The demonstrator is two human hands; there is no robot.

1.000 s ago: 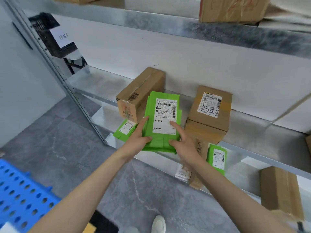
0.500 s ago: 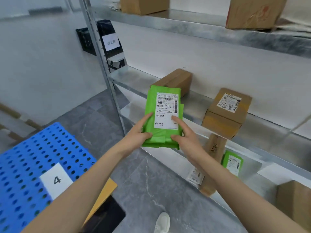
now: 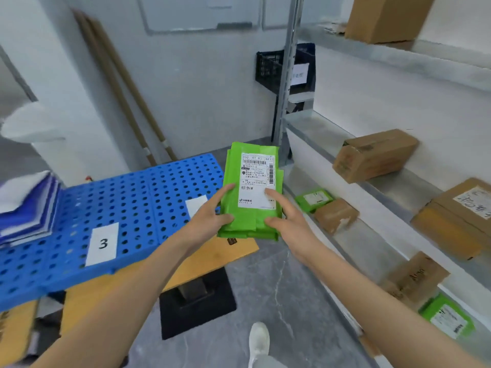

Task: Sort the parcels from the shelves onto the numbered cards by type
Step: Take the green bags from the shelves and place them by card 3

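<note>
A green plastic mailer parcel (image 3: 252,179) with a white shipping label is held in the air between the blue table and the shelves. My left hand (image 3: 212,221) grips its lower left edge, thumb on top. My right hand (image 3: 285,219) holds its lower right edge, thumb on the label. A white card marked 3 (image 3: 103,244) lies on the blue perforated tabletop (image 3: 148,197). Another white card (image 3: 196,206) lies partly hidden behind my left hand; its number is not visible.
The metal shelves (image 3: 318,134) at right carry several brown boxes (image 3: 374,155) and two green mailers (image 3: 314,199) (image 3: 447,318). A stack of blue-and-white parcels (image 3: 26,208) sits on the table's left. A black crate (image 3: 271,67) hangs behind the shelf post. Grey floor lies below.
My view and both hands have swung left, carrying the green mailer away from the shelf and over toward the blue table. Card 3 has come into view.
</note>
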